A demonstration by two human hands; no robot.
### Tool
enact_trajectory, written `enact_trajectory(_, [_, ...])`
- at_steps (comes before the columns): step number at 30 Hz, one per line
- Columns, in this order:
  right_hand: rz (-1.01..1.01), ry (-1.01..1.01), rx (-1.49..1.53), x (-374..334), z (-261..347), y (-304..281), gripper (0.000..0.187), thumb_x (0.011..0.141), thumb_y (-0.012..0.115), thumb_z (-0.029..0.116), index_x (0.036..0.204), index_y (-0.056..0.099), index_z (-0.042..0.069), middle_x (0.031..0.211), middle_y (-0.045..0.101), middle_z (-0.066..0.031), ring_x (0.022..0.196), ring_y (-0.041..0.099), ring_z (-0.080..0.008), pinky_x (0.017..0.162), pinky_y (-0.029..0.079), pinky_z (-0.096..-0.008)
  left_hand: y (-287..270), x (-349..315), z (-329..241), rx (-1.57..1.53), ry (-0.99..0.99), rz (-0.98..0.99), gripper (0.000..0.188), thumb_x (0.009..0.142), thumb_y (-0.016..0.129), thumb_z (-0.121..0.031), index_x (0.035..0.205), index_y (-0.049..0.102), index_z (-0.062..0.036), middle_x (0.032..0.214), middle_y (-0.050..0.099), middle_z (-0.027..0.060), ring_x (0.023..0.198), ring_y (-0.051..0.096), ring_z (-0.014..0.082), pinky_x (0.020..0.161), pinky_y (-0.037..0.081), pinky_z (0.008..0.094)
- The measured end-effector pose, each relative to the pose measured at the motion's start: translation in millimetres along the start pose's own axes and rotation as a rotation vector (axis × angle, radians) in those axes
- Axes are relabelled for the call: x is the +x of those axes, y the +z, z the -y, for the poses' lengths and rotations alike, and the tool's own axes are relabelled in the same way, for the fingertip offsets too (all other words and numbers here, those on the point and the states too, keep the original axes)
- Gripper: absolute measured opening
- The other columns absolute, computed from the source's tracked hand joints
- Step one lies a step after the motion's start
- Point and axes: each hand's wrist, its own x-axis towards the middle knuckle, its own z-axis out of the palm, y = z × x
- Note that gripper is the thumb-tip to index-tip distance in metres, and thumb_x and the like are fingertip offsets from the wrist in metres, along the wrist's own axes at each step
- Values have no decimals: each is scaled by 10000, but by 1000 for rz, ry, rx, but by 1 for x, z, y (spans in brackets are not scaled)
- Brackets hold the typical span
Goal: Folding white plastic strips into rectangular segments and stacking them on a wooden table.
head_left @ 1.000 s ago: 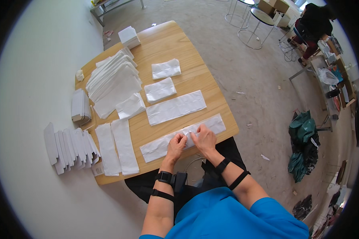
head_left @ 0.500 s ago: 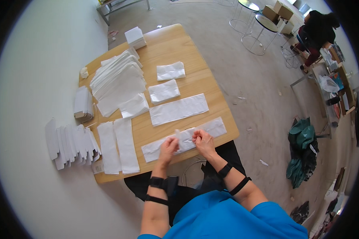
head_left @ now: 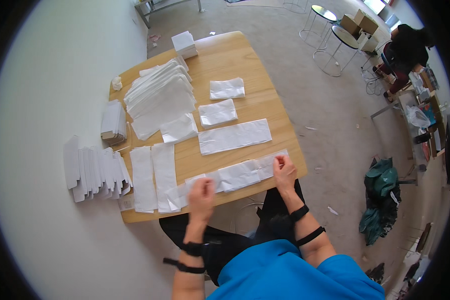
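Observation:
A long, thin white paper sheet (head_left: pixel 238 178) lies spread along the table's near edge, with creases and see-through ends. Closed at its right end is my right hand (head_left: pixel 285 174), fingers curled and pinching the edge. My left hand (head_left: pixel 201 201) is over the left part of the sheet; motion smears its fingers, so their grip cannot be made out. Just beyond lies a long folded white sheet (head_left: pixel 235 136). Two shorter folded white packets, a nearer one (head_left: pixel 218 113) and a farther one (head_left: pixel 227 88), sit behind it.
Fanned white sheets (head_left: pixel 160 100) cover the wooden table's (head_left: pixel 255 70) left side. Two white strips, one (head_left: pixel 143 180) beside another (head_left: pixel 164 175), lie nearer. White cartons (head_left: pixel 97 172) stand along the wall. A person (head_left: pixel 407 50) sits far right; a green bag (head_left: pixel 380 195) lies on the floor.
My hands have moved apart, the right one to the sheet's right end and the left one slightly left and nearer me. The sheet now reaches farther left. The view has shifted a little.

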Motion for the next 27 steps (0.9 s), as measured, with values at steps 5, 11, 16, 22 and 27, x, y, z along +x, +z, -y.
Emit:
enact_trajectory(5, [-110, 21, -323, 19, -17, -26, 206, 770, 680, 212, 874, 631, 40, 803, 647, -103, 779, 629, -289, 703, 490, -399, 95, 17, -9, -141, 103, 240, 145, 860, 588, -117, 976, 627, -37, 834, 597, 113, 703, 593, 240, 654, 475, 353])
enact_trajectory(11, [-63, 38, -422, 21, -28, -29, 223, 709, 713, 212, 846, 636, 53, 799, 624, -100, 779, 617, -280, 703, 487, -389, 127, 22, 10, 44, 64, 280, 223, 814, 620, -125, 1034, 619, -90, 883, 594, 87, 768, 617, 254, 694, 495, 373])
enact_trajectory(16, [-19, 16, -302, 24, -33, -32, 185, 700, 714, 198, 769, 643, 41, 784, 647, -107, 715, 634, -254, 663, 496, -385, 127, 21, 5, 149, 138, 272, 388, 793, 667, -155, 1166, 562, -139, 920, 560, 71, 789, 600, 230, 700, 491, 369])
enact_trajectory(22, [23, 0, 237, 13, -14, -39, 216, 755, 677, 108, 940, 604, 25, 747, 631, -116, 669, 629, -210, 632, 495, -311, 124, 22, -3, 235, 102, 318, 569, 780, 681, -167, 1316, 488, -167, 931, 557, 82, 810, 603, 241, 728, 497, 377])
enact_trajectory(27, [32, -125, 21, -22, 54, -35, 413, 761, 673, 72, 1150, 535, 54, 721, 598, -110, 631, 606, -248, 594, 481, -348, 110, 26, 1, 22, -45, 347, 601, 833, 675, -233, 1369, 429, -114, 971, 583, 75, 810, 598, 168, 723, 498, 334])
